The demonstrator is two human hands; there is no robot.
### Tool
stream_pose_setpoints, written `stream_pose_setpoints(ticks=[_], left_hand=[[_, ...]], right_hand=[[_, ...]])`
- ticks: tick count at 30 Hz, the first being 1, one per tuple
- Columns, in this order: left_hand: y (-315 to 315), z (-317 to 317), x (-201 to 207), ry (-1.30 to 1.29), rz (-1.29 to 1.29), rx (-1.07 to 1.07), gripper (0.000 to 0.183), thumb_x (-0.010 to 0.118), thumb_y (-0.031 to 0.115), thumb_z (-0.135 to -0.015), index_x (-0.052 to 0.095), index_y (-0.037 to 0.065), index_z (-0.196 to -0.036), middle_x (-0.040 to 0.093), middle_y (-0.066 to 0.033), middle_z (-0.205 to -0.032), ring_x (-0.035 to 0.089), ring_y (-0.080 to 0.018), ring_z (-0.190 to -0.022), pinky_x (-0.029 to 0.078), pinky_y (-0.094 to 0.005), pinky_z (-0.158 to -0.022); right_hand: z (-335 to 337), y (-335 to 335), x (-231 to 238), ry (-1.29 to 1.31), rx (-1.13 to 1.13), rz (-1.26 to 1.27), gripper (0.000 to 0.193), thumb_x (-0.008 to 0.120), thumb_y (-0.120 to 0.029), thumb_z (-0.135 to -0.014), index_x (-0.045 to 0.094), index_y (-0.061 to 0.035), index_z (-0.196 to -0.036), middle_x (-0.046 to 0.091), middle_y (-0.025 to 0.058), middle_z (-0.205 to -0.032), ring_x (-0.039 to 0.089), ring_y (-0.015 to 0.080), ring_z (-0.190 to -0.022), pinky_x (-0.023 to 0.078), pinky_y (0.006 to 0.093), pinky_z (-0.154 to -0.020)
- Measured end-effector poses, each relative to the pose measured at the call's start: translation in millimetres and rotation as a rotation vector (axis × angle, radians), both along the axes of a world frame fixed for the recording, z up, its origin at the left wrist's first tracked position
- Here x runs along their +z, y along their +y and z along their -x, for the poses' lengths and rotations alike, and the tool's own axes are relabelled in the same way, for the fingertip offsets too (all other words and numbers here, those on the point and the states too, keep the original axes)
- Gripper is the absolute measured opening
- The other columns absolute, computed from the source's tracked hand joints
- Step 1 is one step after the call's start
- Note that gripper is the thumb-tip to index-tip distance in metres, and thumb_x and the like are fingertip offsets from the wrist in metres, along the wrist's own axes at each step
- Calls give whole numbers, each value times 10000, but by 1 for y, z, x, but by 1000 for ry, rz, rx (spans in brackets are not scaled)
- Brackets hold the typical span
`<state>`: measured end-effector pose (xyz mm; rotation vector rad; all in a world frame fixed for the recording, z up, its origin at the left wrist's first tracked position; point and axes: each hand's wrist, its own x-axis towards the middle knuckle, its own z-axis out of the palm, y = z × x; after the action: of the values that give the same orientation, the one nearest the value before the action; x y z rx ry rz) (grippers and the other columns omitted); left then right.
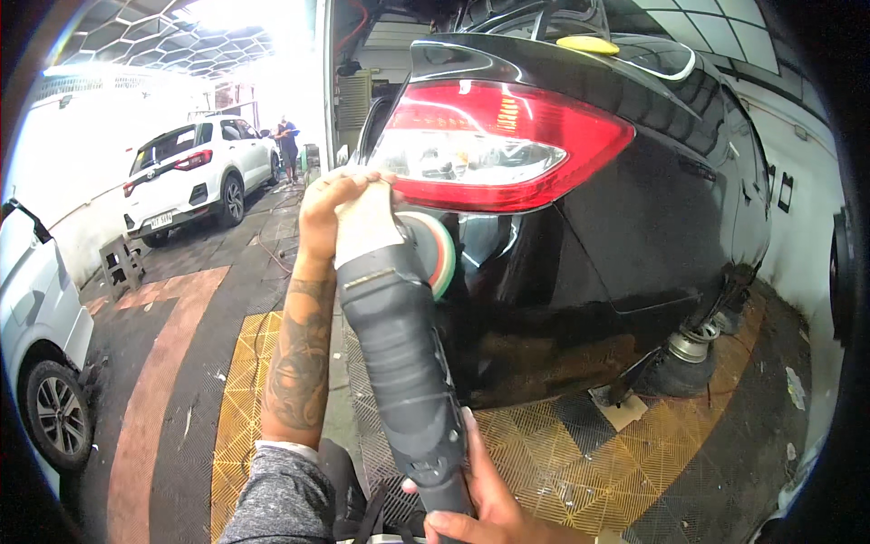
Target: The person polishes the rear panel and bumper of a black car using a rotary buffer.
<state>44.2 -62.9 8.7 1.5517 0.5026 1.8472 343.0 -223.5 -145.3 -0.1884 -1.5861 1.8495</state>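
A black car polisher [395, 335] with a pale head cover runs from the lower middle up toward the car. My left hand [340, 204] is closed over its pale front end, thumb and fingers wrapped on top. Around the rear handle, my right hand [489, 503] grips from the right side. The round polishing pad [435, 254], edged in green and orange, faces the black car's rear bumper [526, 335] just below the red and clear tail light [507, 150]. Whether the pad touches the paint I cannot tell.
A yellow round pad [587, 44] lies on the car's rear top. One wheel is off, near a jack or stand [693, 344]. White cars [199, 172] stand at left, beside a grey stool [120, 265]. A person [287, 147] stands farther back. Cords cross the floor.
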Motion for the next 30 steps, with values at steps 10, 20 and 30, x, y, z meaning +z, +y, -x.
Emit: stream_pose_setpoints(ticks=[10,20,30], left_hand=[[26,42,0,-152,21,-211,304,542,166,-847,595,-39,-1065,636,-227,-1109,656,-350,-944,561,-471,-815],[37,54,-6,-153,-12,-280,289,523,163,-872,592,-43,-1062,636,-223,-1101,660,-354,-950,550,-485,-842],[-6,-58,3,89,-66,12,322,562,125,-857,617,-141,-1031,687,-251,-946,701,-309,-799,585,-370,-722]], right_hand=[[11,17,15,16,-8,-179,1105,647,-20,-863,-193,-191,-1562,528,189,-1285,606,158,-716,527,281,-612],[18,19,29,-9,116,-43,1145,607,-4,-899,-349,-234,-1485,455,311,-1355,642,178,-807,555,330,-723],[-42,-7,-3,5,-211,6,961,701,-151,-845,93,-137,-1590,597,200,-1174,604,141,-685,500,266,-609]])
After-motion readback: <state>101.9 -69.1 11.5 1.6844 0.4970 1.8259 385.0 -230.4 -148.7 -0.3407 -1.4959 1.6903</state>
